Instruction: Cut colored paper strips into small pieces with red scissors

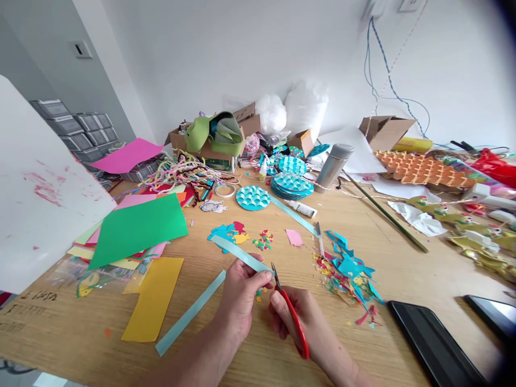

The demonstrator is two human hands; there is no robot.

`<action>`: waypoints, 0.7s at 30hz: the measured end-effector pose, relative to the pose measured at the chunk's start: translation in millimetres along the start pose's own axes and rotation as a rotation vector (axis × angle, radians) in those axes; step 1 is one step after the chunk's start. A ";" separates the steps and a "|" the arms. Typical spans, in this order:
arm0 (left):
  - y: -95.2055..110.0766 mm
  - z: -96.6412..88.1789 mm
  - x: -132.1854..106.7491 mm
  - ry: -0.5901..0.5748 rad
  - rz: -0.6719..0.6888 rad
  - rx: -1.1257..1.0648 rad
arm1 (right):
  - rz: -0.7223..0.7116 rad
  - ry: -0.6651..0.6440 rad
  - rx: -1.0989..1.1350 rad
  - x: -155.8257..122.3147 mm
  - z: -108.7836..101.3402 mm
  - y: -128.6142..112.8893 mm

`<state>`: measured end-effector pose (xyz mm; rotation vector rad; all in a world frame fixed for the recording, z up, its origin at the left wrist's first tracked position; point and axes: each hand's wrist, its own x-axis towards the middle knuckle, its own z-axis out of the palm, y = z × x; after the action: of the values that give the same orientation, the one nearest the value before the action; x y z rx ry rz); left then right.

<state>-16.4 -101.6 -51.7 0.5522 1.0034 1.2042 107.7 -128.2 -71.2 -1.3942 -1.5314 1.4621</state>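
My left hand (244, 287) pinches a pale blue paper strip (236, 250) near its right end, between thumb and fingers. In my right hand (296, 317) are red-handled scissors (297, 328), their blades pointing up beside that end of the strip. Whether the blades touch the paper I cannot tell. A second pale blue strip (191, 312) lies on the table left of my left hand. Just beyond my hands are blue fish cutouts (224, 236) with a yellow and a red one, and small coloured paper bits (264, 239).
Green paper (141, 228) and yellow paper (153, 301) lie at left. Paper scraps (355, 269) and a pen (320, 239) are to the right, with a black phone (431, 338) nearer. Scalloped blue discs (292, 185), a metal flask (334, 166) and a stick (387, 215) sit farther back.
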 end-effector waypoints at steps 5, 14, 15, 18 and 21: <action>1.1 -0.1 -0.2 0.000 0.010 0.027 | 0.000 -0.009 -0.005 -0.5 -0.9 1.5; 2.0 0.0 0.0 -0.012 0.015 0.019 | 0.001 -0.017 -0.007 0.3 -1.2 3.7; 2.2 0.1 0.1 -0.020 0.015 0.023 | -0.001 -0.019 -0.005 0.6 -1.4 3.9; 2.8 0.3 0.5 -0.050 0.011 0.042 | -0.008 -0.022 -0.005 1.0 -2.0 5.2; 2.9 0.2 1.1 -0.065 0.024 0.051 | -0.011 -0.015 -0.010 0.7 -2.2 6.7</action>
<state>-17.7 -99.6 -49.6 0.6414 0.9762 1.1775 111.4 -127.9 -77.2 -1.3810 -1.5549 1.4634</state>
